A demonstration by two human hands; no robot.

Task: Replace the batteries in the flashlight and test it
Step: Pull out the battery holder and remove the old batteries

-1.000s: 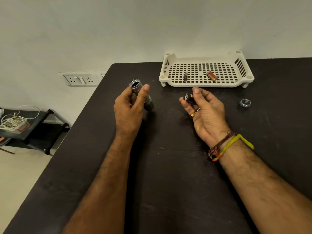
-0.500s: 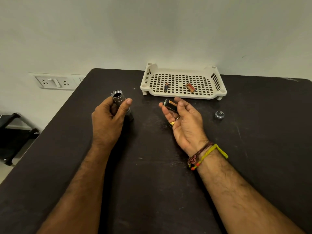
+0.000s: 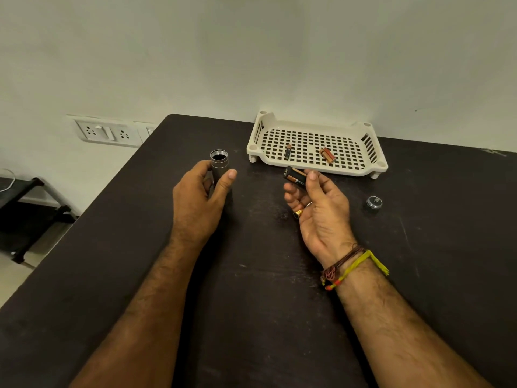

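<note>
My left hand [image 3: 200, 203] grips the grey flashlight body [image 3: 219, 165] upright on the black table [image 3: 251, 303], its open threaded end facing up. My right hand [image 3: 319, 208], palm up, holds a black battery holder [image 3: 295, 176] with copper-and-black batteries between thumb and fingers, just right of the flashlight. The flashlight's silver end cap [image 3: 374, 203] lies on the table to the right of that hand. In the white perforated tray [image 3: 363, 170] at the back lie one black-and-copper battery [image 3: 288, 152] and a pair of copper batteries [image 3: 327, 155].
A wall stands right behind the tray. Wall sockets and switches [image 3: 107, 133] sit left of the table's far corner. A low black stand [image 3: 30, 217] is on the floor beyond the table's left edge.
The view has shifted, so everything sits lower and further right than 0.5 s ago. Both hands keep their grips; the battery holder is tilted a bit more toward the flashlight.
</note>
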